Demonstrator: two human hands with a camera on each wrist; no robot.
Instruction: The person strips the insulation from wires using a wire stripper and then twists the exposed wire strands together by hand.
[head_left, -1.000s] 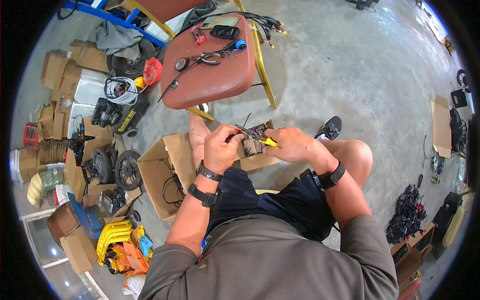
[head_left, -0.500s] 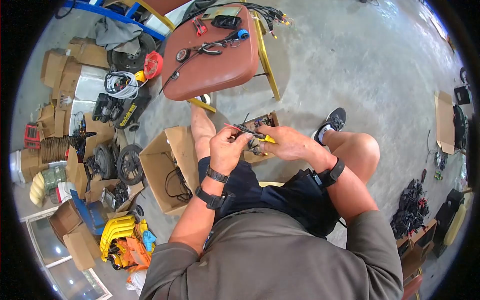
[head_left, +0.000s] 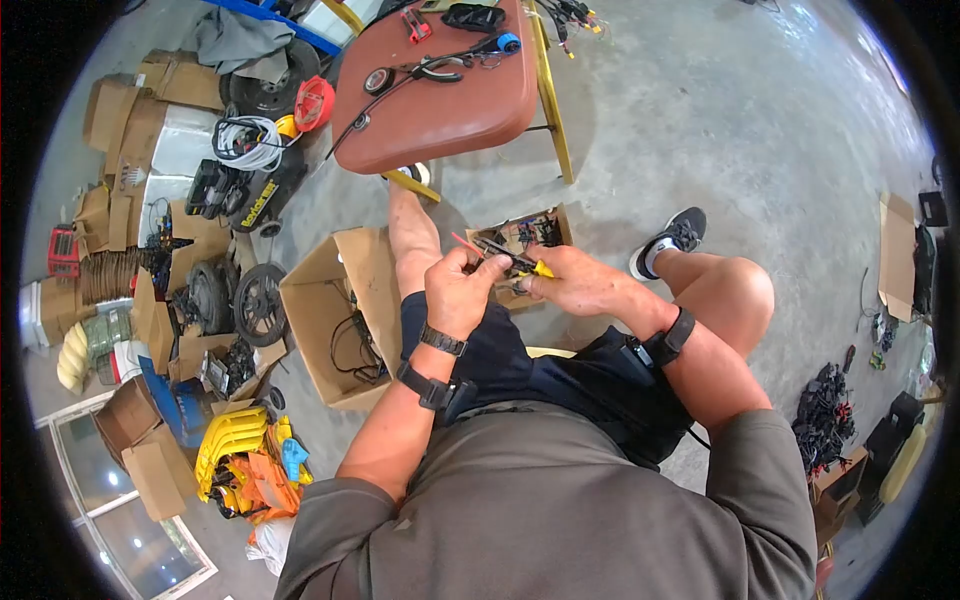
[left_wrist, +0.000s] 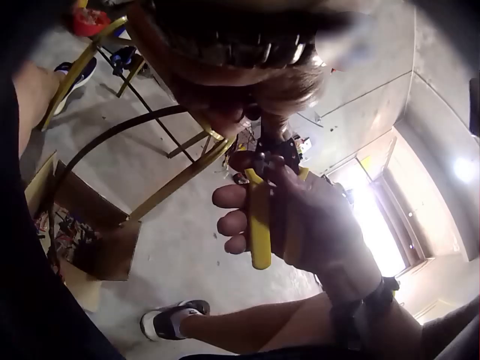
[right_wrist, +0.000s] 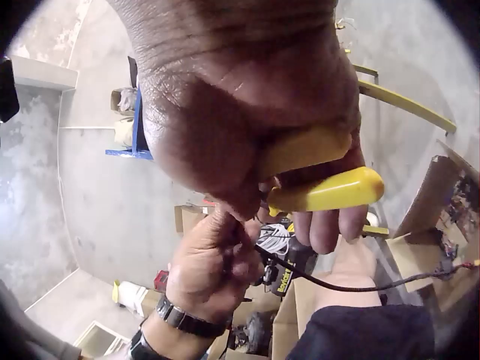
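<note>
My left hand [head_left: 455,297] pinches a black cable between thumb and fingers, and a red wire end [head_left: 463,241] sticks out beyond the fingertips. In the right wrist view the black cable [right_wrist: 352,287] curves away from the hands toward the right. My right hand [head_left: 583,282] grips wire strippers [left_wrist: 259,225] by their yellow handles, fingers curled around them. The dark head of the strippers sits right at the left fingertips, where the fingers partly hide it. Below the hands stands a small cardboard box [head_left: 560,222] of wires and small parts.
A larger open carton [head_left: 300,300] with black cables stands left of the legs. Ahead is a brown chair [head_left: 440,110] bearing pliers [head_left: 440,70], a tape roll and other tools. Cartons, wheels and yellow-orange gear [head_left: 245,460] crowd the left floor; a dark wire heap [head_left: 825,415] lies right.
The head view has shifted, so the chair sits higher. The strippers' head has turned from pointing up-left, and the red wire now shows more clearly beyond the left fingers. Both hands keep their holds.
</note>
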